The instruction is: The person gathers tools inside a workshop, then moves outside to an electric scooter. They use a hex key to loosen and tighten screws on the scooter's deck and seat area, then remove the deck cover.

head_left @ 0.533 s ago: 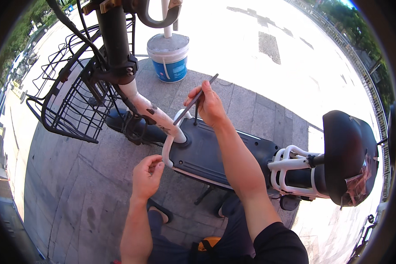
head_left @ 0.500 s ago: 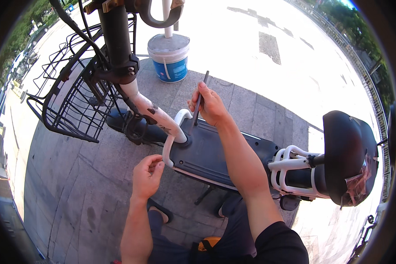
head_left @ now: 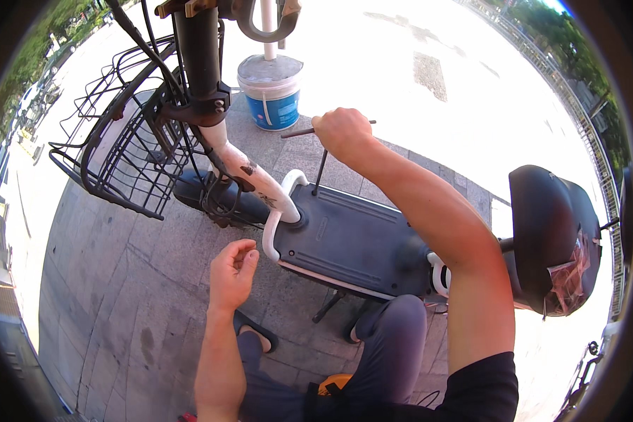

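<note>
"So, how far along is it?"

"Partway at best, I'd judge. The right grip is closed over the crossbar of a dark T-shaped tool, both ends of the bar poking out past the fist. The shaft runs down, slightly tilted, to the far front corner of the scooter's footboard."

"Is the tip seated in something?"

"It looks to meet the board just beside the white front hoop, but the tip is too small to make out. A fastener there would be my guess."

"And the left grip?"

"Half curled, with nothing in it that I can see. It hangs near the hoop's near side, apart from it."

"What counts as done, then?"

"The tool is placed and held ready for turning, as I read it. The board lies in position between the white stem and the black seat."

"And left?"

"Probably the turning at that corner. A small dark spot at the near front corner may be another fastening point, though I can't tell whether a screw sits in it. Nor can I say whether this is loosening or tightening."
</note>
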`<state>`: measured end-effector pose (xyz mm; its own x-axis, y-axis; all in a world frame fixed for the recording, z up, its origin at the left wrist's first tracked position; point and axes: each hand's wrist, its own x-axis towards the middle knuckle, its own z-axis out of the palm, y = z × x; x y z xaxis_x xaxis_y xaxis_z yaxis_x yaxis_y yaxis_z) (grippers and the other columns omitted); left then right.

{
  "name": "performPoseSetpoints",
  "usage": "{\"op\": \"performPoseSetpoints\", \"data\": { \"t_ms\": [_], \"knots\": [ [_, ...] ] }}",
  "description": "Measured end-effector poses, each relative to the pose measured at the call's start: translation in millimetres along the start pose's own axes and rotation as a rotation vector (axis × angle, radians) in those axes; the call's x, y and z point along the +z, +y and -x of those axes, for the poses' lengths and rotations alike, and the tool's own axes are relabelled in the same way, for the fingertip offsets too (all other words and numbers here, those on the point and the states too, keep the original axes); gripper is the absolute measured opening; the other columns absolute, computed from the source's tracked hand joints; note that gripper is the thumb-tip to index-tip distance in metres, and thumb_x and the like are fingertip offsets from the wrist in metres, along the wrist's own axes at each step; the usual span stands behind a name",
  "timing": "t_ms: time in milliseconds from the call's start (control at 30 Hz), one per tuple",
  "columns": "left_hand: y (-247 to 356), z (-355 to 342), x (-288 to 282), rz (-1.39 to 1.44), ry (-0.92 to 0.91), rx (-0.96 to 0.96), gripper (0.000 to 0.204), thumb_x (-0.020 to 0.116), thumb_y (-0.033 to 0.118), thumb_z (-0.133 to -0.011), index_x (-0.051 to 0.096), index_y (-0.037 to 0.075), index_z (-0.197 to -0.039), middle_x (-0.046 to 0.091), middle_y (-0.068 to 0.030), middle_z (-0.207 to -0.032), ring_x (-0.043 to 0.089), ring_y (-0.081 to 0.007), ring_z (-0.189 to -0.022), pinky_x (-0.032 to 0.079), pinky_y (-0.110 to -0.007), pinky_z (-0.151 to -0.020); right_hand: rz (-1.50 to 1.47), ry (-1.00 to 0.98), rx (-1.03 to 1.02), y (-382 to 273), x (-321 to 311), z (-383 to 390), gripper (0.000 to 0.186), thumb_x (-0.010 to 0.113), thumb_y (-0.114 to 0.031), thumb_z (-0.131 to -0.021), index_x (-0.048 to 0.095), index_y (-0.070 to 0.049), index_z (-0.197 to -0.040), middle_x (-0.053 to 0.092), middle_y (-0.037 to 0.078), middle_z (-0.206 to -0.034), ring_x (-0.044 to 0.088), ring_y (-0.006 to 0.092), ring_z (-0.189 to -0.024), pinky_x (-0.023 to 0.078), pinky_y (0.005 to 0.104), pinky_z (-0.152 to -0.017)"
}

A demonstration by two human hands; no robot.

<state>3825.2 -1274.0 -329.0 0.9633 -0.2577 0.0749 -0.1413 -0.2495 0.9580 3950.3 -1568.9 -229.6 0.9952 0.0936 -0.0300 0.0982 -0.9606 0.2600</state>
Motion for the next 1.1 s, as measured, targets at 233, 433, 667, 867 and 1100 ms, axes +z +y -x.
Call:
{"op": "performPoseSetpoints", "data": {
  "t_ms": [233,433,667,867,1100],
  "knots": [
    [-0.8,2.3,-4.4,0.040,0.013,-0.003,0.022,0.065,0.012,-0.092,0.064,-0.002,-0.108,0.067,-0.0045,-0.093,0.060,-0.0069,-0.079,0.049,-0.022,-0.070,-1.132,0.782,-0.127,-40.8,74.8,2.6,0.034,0.054,-0.012,-0.096,0.051,-0.004,-0.129,0.053,0.023,-0.132,0.056,0.0303,-0.118,0.044,0.0379,-0.099],
    [-2.0,0.7,-7.0,0.043,0.016,-0.004,0.022,0.065,0.011,-0.091,0.064,-0.002,-0.108,0.067,-0.0050,-0.093,0.061,-0.0075,-0.079,0.049,-0.022,-0.070,-2.226,0.120,0.171,-29.1,81.1,-0.3,0.026,0.046,-0.023,-0.100,0.060,-0.001,-0.099,0.059,0.007,-0.080,0.054,0.0153,-0.072,0.045,0.0279,-0.069],
    [1.6,1.6,-13.6,0.016,0.050,-0.014,0.021,0.065,0.011,-0.091,0.064,-0.003,-0.107,0.067,-0.0053,-0.092,0.062,-0.0083,-0.080,0.050,-0.023,-0.071,-1.388,-0.658,0.003,3.9,28.8,-2.6,0.042,0.056,-0.032,-0.089,0.059,-0.010,-0.125,0.066,0.010,-0.106,0.063,0.0215,-0.096,0.052,0.0336,-0.083],
    [2.4,3.5,-14.7,0.089,0.062,-0.021,0.020,0.065,0.010,-0.091,0.064,-0.002,-0.107,0.067,-0.0049,-0.091,0.062,-0.0084,-0.081,0.050,-0.023,-0.072,-0.416,-0.872,0.121,1.0,-21.6,-8.8,0.042,0.054,-0.028,-0.083,0.064,-0.016,-0.122,0.069,0.006,-0.111,0.067,0.0207,-0.099,0.054,0.0383,-0.081],
    [10.2,3.0,-9.3,0.081,0.055,-0.008,0.018,0.064,0.008,-0.091,0.065,-0.002,-0.106,0.068,-0.0044,-0.092,0.062,-0.0084,-0.081,0.050,-0.023,-0.073,-0.102,-0.374,0.275,-5.1,-23.4,-10.5,0.020,0.065,-0.013,-0.082,0.074,-0.011,-0.100,0.072,0.010,-0.098,0.070,0.0256,-0.093,0.057,0.0351,-0.072]
  ]
}}
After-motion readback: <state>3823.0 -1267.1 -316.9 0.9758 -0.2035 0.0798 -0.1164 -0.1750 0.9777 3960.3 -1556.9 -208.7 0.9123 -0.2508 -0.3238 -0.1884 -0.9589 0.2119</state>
